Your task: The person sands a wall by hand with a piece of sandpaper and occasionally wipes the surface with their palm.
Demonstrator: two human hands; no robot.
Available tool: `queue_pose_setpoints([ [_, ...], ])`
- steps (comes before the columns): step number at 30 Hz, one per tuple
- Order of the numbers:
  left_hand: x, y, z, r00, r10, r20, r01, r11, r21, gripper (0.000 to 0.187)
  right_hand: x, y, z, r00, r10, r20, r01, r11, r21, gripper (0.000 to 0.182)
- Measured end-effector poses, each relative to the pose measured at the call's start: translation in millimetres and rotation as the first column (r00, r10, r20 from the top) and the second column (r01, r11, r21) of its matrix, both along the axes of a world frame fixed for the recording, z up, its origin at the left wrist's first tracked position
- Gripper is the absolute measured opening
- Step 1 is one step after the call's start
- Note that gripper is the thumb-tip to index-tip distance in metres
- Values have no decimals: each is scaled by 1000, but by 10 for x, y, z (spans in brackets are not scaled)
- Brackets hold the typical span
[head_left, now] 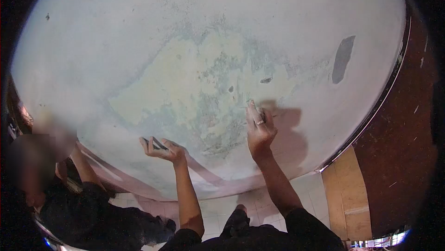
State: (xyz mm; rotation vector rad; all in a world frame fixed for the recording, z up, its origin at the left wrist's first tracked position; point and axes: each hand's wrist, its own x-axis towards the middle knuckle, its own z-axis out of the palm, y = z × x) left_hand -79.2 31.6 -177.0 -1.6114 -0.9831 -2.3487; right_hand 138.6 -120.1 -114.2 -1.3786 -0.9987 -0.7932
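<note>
A broad pale panel [296, 15] with a worn, patchy yellow-green area [171, 65] spreads before me. My left hand [166, 150] is turned palm up over its near edge, fingers curled round a thin dark folded piece [158, 143] that looks like sandpaper. Farther right, my right hand [260, 133] is at the panel by the patch's lower right, a ring on one finger. Its fingers are bent round something small and dark, mostly hidden, which I cannot make out. Two small dark spots, one a chip-like mark [265, 80], lie just beyond its fingertips.
A dark grey strip-shaped patch [343, 59] shows on the panel's right side. Another person [92, 214] in dark clothes is at the left edge. Beyond the panel's right rim are a brown sheet [345, 191], a dark red-brown surface [398, 149] and pale floor tiles [213, 216].
</note>
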Motion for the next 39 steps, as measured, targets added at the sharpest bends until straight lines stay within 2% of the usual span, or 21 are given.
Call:
queue_pose_setpoints([
  [3, 99, -105, 39, 998, -31, 54, 33, 999, -24, 38, 46, 0, 125, 983, -103, 152, 112, 992, -52, 35],
  [6, 186, -362, -91, 998, -67, -18, 62, 982, -176, 45, 43, 1, 365, 996, -6, 84, 10, 999, -44, 39],
  [9, 155, -751, -326, 977, -178, -113, 132, 933, -336, 48, 14, -17, 159, 994, 12, 107, -11, 1000, -13, 36],
  [10, 110, -889, -455, 961, -216, -170, 141, 918, -370, 49, 79, -7, -51, 979, -48, 200, 60, 997, -53, 36],
  [11, 48, -1026, -626, 941, -258, -221, 152, 901, -406, 49, 65, -30, -4, 975, -71, 211, 79, 996, -29, 35],
  [13, -143, -1192, -1246, 860, -270, -433, -19, 831, -556, 50, 40, -91, 114, 966, -118, 228, 118, 993, 14, 35],
  [15, -319, -1390, -1782, 767, -303, -566, -231, 692, -684, 44, 45, -47, 339, 971, -110, 213, 100, 993, 58, 31],
  [16, -450, -1459, -2036, 728, -482, -487, -153, 578, -801, 40, 27, -63, 461, 974, -110, 195, 101, 993, 59, 30],
  [17, -607, -1522, -2329, 670, -640, -378, -89, 436, -896, 36, 0, -91, 536, 978, -109, 179, 100, 993, 57, 29],
  [18, -808, -1484, -2790, 329, -767, -551, -145, 536, -832, 32, -1, -64, 489, 979, -111, 170, 97, 991, 87, 29],
  [19, -985, -1497, -3204, -62, -768, -638, -150, 639, -755, 29, 5, -78, 399, 977, -124, 173, 116, 992, 58, 28],
  [21, -1301, -1858, -3593, 64, -973, -223, 9, 224, -975, 29, -25, -179, 169, 974, -150, 172, 154, 988, -6, 27],
  [24, -1670, -2476, -3373, 297, -953, 57, -130, -100, -987, 35, 14, -206, 185, 959, -205, 197, 228, 969, -100, 29],
  [27, -2074, -3003, -3333, 551, -834, 23, -183, -147, -972, 43, -81, -315, 392, 980, -129, 150, 149, 980, -129, 33],
  [28, -2176, -3156, -3363, 576, -818, -17, -238, -147, -960, 45, -37, -326, 306, 975, -148, 167, 185, 955, -233, 36],
  [30, -2425, -3439, -3516, 622, -776, -101, -346, -157, -925, 49, -50, -374, 32, 970, -169, 174, 212, 940, -267, 34],
  [32, -2575, -3605, -3616, 630, -776, 0, -303, -245, -921, 51, -10, -392, -598, 981, -127, 148, 175, 909, -378, 30],
  [33, -2619, -3708, -3645, 632, -773, 51, -285, -293, -913, 52, -85, -571, -866, 991, -54, 126, 107, 879, -465, 27],
  [35, -2624, -3858, -3695, 673, -735, 82, -226, -310, -923, 48, -315, -1012, -1297, 992, 107, 62, -47, 788, -614, 26],
  [37, -2604, -3935, -3632, 683, -726, 82, -194, -289, -938, 46, -380, -1323, -2252, 956, 74, 282, 137, 740, -659, 29],
  [39, -2461, -3996, -3240, 660, -749, 55, -174, -224, -959, 44, -520, -1716, -2777, 985, 14, 170, 111, 702, -704, 26],
])
